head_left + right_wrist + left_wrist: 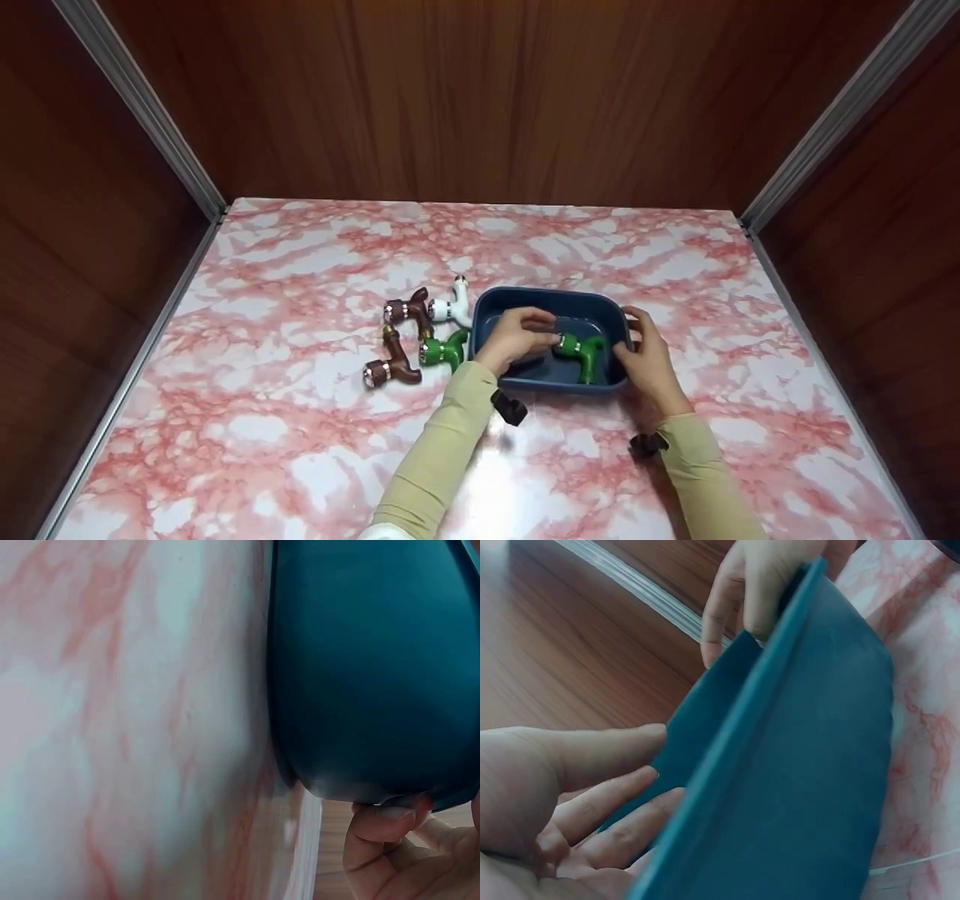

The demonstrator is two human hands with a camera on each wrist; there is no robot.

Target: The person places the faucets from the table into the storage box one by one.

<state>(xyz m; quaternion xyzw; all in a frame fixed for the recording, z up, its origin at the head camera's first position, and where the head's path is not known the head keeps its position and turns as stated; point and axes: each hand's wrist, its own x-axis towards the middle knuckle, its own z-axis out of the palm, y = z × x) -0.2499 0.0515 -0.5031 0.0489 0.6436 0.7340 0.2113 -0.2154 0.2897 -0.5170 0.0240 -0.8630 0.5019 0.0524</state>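
Observation:
A dark blue plastic bin [551, 387] stands on the table with a green tap [586, 356] lying inside it. My left hand [519, 339] is over the bin's left part, its fingertips close by the tap's knob; whether they touch it I cannot tell. The left wrist view shows that hand's thumb and fingers [622, 829] apart, with nothing visible between them. At the bin's right end, my right hand [651, 364] grips the wall, thumb at the rim and fingers outside. In the right wrist view, curled fingers [382, 829] press against the bin's end.
Left of the bin lie a white tap [453, 307], a second green tap [442, 351] and two brown taps, one farther back [409, 309] and one nearer [394, 367]. The pink-and-white marbled table [300, 450] is enclosed by brown wood panels [480, 105].

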